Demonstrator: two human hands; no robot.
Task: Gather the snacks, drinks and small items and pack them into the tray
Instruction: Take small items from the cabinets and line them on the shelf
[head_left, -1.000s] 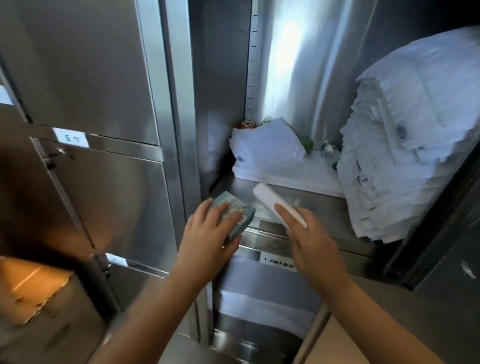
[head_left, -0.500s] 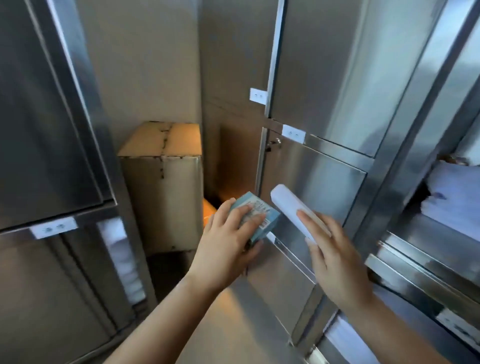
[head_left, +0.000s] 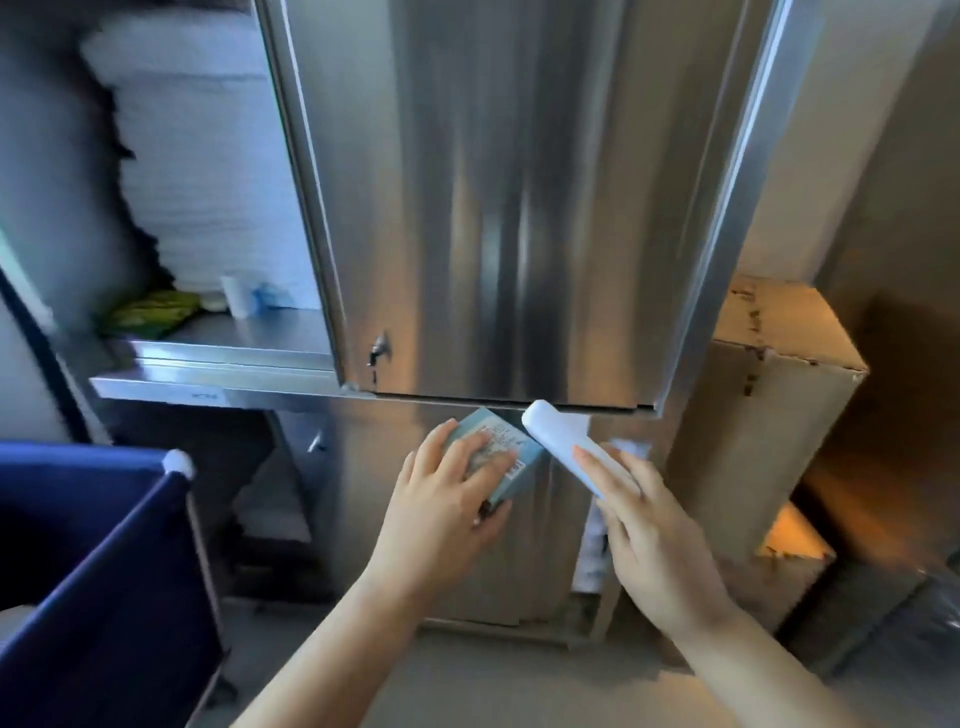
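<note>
The left hand (head_left: 447, 499) grasps a small pale teal cardboard box (head_left: 506, 449), with the fingers spread over the labelled face and curled at its edge. The right hand (head_left: 649, 525) holds a white smooth oblong plastic case (head_left: 556, 434) at its lower end, the forefinger lying along it. The thumb is hidden, so I cannot tell how firmly the case is pinched. Both things are in the air, close together, at six o'clock of the brushed stainless steel cabinet door (head_left: 519, 208). The tray is not in view.

I judge the box to be light and stiff, but its walls can dent, so it is better to take it by two opposite faces with mild pressure. The case looks hard, light and slippery. Held only by one end it can turn or slide out, so a hold nearer its middle seems safer.

At ten o'clock from the hands an open steel shelf (head_left: 234, 358) carries a green crinkled packet (head_left: 150, 314). It is probably soft, to be lifted by its body and not squeezed. A dark blue fabric bin (head_left: 93, 545) stands at eight o'clock and a brown cardboard carton (head_left: 769, 415) at three o'clock.
</note>
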